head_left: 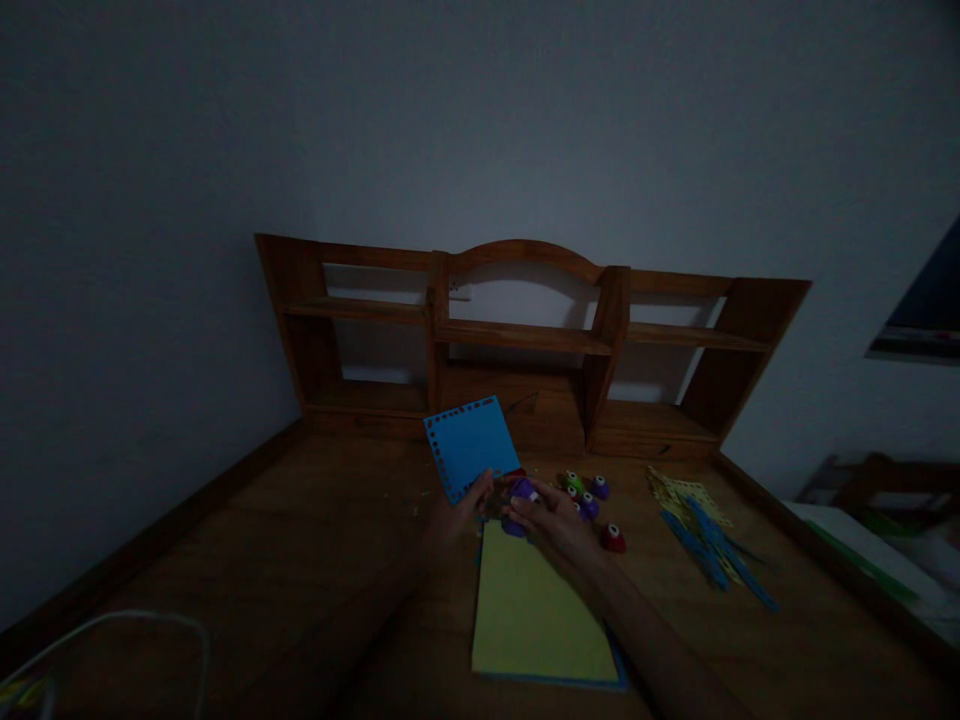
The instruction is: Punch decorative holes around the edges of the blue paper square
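My left hand (466,508) pinches the lower edge of a blue sheet of paper (472,445), held tilted above the table. Punched holes run along its top, left and lower edges. My right hand (559,518) is closed around a small purple paper punch (521,490) at the sheet's lower right corner. How far the paper sits inside the punch is hidden by my fingers. Just under both hands lies a stack of yellow paper (536,610) with blue edges showing beneath. Several more small punches lie right of my right hand, among them a green punch (574,481) and a red punch (613,538).
Cut blue strips (701,550) and a yellow punched piece (697,495) lie on the right of the wooden table (315,560). A wooden shelf unit (525,338) stands along the back. A white cable (150,613) curves at the lower left. Tiny paper bits are scattered left of the hands.
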Action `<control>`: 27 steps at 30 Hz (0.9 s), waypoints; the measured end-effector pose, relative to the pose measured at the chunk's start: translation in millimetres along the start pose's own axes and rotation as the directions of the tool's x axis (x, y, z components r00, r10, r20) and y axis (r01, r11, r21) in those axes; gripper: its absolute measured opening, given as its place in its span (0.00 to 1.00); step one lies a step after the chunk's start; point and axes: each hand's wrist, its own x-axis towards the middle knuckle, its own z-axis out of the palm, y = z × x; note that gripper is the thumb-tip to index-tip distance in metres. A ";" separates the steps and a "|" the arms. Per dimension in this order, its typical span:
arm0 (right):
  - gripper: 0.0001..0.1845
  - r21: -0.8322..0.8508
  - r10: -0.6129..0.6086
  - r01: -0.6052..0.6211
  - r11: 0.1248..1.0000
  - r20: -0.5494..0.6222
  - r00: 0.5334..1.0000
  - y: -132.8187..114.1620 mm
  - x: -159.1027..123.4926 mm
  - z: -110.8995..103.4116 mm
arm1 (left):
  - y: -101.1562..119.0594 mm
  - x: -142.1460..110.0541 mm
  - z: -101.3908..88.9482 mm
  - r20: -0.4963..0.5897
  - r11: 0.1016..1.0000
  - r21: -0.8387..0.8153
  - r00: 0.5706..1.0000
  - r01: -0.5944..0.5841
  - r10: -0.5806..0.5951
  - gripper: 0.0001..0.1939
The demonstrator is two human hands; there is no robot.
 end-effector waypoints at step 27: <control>0.22 -0.171 -0.009 0.001 0.985 -0.045 0.999 2.3 -0.1 0.2 | 18.5 -15.0 5.2 0.004 0.978 0.189 0.996 -0.093 0.094 0.20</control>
